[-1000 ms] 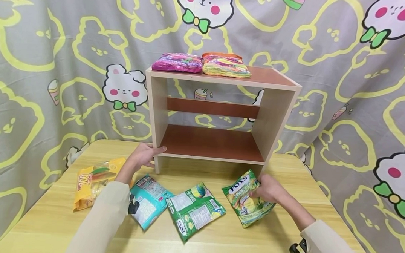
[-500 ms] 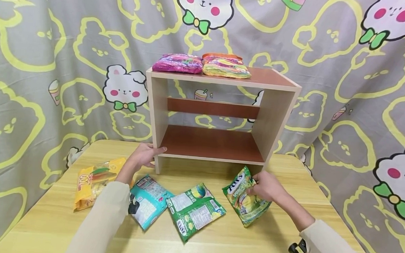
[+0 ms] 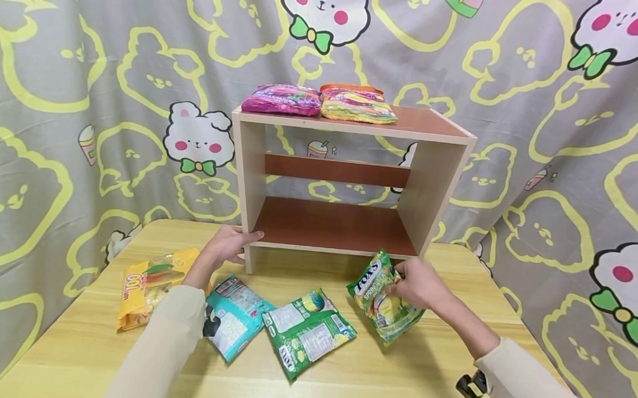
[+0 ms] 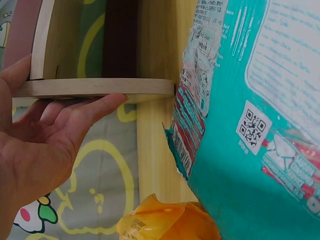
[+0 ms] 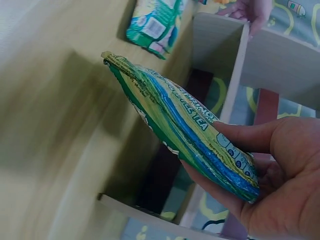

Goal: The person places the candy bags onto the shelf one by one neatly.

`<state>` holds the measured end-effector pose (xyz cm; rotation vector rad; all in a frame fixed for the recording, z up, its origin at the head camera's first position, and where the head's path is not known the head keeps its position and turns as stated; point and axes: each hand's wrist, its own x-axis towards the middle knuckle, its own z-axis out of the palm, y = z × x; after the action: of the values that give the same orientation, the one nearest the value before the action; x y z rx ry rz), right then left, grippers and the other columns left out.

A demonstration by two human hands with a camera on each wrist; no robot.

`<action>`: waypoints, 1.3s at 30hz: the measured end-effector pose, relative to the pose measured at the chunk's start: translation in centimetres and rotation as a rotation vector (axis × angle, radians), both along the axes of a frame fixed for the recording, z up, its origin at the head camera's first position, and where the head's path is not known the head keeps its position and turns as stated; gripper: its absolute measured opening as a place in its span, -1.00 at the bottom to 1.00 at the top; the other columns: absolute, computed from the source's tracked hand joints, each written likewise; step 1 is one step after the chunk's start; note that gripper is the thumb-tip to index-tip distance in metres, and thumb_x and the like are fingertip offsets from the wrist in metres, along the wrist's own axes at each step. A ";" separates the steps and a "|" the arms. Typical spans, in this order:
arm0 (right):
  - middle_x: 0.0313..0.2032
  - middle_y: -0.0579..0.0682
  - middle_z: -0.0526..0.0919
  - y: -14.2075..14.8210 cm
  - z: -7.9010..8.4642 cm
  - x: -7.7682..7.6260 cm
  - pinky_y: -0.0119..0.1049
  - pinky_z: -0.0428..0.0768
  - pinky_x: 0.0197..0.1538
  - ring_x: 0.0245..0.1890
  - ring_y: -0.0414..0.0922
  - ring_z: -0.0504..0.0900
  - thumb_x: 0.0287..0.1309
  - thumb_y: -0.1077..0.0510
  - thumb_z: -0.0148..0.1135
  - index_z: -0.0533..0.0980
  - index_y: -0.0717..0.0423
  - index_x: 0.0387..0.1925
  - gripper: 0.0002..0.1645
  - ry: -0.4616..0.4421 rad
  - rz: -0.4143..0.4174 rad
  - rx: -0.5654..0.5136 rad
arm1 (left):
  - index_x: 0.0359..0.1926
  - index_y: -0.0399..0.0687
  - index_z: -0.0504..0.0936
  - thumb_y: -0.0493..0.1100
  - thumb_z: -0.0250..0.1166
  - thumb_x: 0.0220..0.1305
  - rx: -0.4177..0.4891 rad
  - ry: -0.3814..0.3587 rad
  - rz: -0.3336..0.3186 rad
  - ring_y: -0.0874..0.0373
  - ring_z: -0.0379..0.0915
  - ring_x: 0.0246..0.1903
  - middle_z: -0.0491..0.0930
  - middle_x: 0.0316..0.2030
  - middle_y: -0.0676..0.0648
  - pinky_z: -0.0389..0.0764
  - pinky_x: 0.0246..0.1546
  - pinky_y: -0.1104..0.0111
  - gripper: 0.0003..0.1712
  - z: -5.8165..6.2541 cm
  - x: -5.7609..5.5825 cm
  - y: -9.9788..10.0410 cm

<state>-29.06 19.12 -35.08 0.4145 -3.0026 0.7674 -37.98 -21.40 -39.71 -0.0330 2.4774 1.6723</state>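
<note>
My right hand (image 3: pixel 421 282) pinches a green and yellow Fox's candy bag (image 3: pixel 373 287) by its right side, in front of the shelf's lower right corner. In the right wrist view the thumb lies on the printed face of this bag (image 5: pixel 185 132), with fingers under it. The bag is tilted, its shadow falling on the table. My left hand (image 3: pixel 226 244) grips the left side panel of a small wooden shelf (image 3: pixel 334 223) at lower-board height. In the left wrist view the thumb is on one side of the panel (image 4: pixel 100 87), with the fingers along its outer face.
A second green Fox's bag (image 3: pixel 309 332), a teal bag (image 3: pixel 237 314) and a yellow bag (image 3: pixel 138 292) lie on the wooden table (image 3: pixel 268 392). Atop the shelf sit a purple bag (image 3: pixel 282 100) and a yellow-pink bag (image 3: pixel 357 104). A patterned curtain (image 3: pixel 196 69) hangs behind.
The right hand has raised the green candy bag off the tabletop, up and slightly left toward the shelf. The left hand has stayed on the side panel.
</note>
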 end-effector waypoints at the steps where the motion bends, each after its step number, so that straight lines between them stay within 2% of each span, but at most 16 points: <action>1: -0.76 -0.10 0.39 -0.1 0.4 0.0 -0.33 0.40 -0.61 -0.71 -0.22 0.38 -0.10 0.20 0.45 0.49 0.14 -0.67 -0.73 0.009 0.004 0.010 | 0.19 -0.21 0.49 0.16 0.30 0.19 -0.001 0.000 0.001 -0.29 0.32 0.20 0.36 0.25 -0.28 0.63 -0.15 0.04 -0.31 0.0 0.0 0.0; 5: -0.69 -0.10 0.48 -0.5 2.0 0.1 -0.33 0.46 -0.58 -0.68 -0.22 0.45 -0.08 0.19 0.44 0.56 0.17 -0.55 -0.82 0.030 0.042 0.029 | 0.19 -0.21 0.49 0.17 0.30 0.18 -0.006 0.000 -0.001 -0.29 0.31 0.20 0.36 0.25 -0.28 0.64 -0.17 0.05 -0.30 -0.1 -0.2 -0.1; 7: -0.69 -0.11 0.47 -0.8 2.9 0.2 -0.34 0.46 -0.58 -0.69 -0.23 0.44 -0.06 0.18 0.43 0.56 0.16 -0.55 -0.82 0.039 0.054 0.044 | 0.18 -0.20 0.49 0.17 0.31 0.17 -0.006 -0.007 0.003 -0.28 0.32 0.20 0.37 0.24 -0.26 0.64 -0.17 0.06 -0.30 -0.2 -0.3 -0.2; 13: -0.76 -0.13 0.23 -1.4 6.0 0.4 -0.36 0.29 -0.62 -0.74 -0.22 0.25 -0.05 0.12 0.43 0.35 0.06 -0.71 -0.60 0.095 0.049 0.106 | 0.19 -0.19 0.48 0.19 0.31 0.16 -0.014 -0.014 0.004 -0.28 0.31 0.20 0.36 0.24 -0.27 0.65 -0.18 0.07 -0.28 -0.2 -0.4 -0.2; 17: -0.74 -0.12 0.20 -1.7 8.1 0.4 -0.34 0.25 -0.59 -0.72 -0.21 0.19 -0.01 0.09 0.41 0.35 0.06 -0.68 -0.61 0.123 0.044 0.124 | 0.21 -0.20 0.47 0.19 0.32 0.15 -0.006 -0.008 0.008 -0.29 0.31 0.20 0.36 0.24 -0.28 0.65 -0.18 0.06 -0.26 -0.2 -0.4 -0.3; 22: -0.74 -0.10 0.25 -1.8 10.7 0.5 -0.32 0.26 -0.57 -0.71 -0.20 0.21 0.03 0.06 0.38 0.39 0.08 -0.64 -0.64 0.164 0.037 0.130 | 0.22 -0.20 0.46 0.17 0.32 0.16 -0.008 -0.005 0.006 -0.29 0.31 0.20 0.36 0.25 -0.28 0.65 -0.18 0.06 -0.27 -0.2 -0.3 -0.3; 31: -0.62 -0.03 0.55 -1.9 15.0 0.9 -0.28 0.42 -0.49 -0.61 -0.12 0.48 0.06 -0.01 0.35 0.56 0.17 -0.45 -0.70 0.225 0.010 0.133 | 0.15 -0.21 0.52 0.18 0.32 0.16 -0.009 -0.009 0.010 -0.28 0.32 0.20 0.38 0.23 -0.27 0.65 -0.18 0.07 -0.31 -0.2 -0.3 -0.2; 39: -0.59 -0.03 0.61 -2.0 18.4 1.2 -0.23 0.38 -0.42 -0.51 -0.06 0.51 0.06 -0.08 0.33 0.62 0.17 -0.30 -0.62 0.260 -0.036 0.141 | 0.17 -0.20 0.50 0.17 0.30 0.18 -0.021 -0.004 0.012 -0.26 0.35 0.18 0.38 0.23 -0.27 0.65 -0.18 0.08 -0.32 0.0 -0.2 0.0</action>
<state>-27.82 17.12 -16.66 0.4254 -2.8189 0.4598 -38.17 -21.38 -39.75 -0.0537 2.4963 1.6491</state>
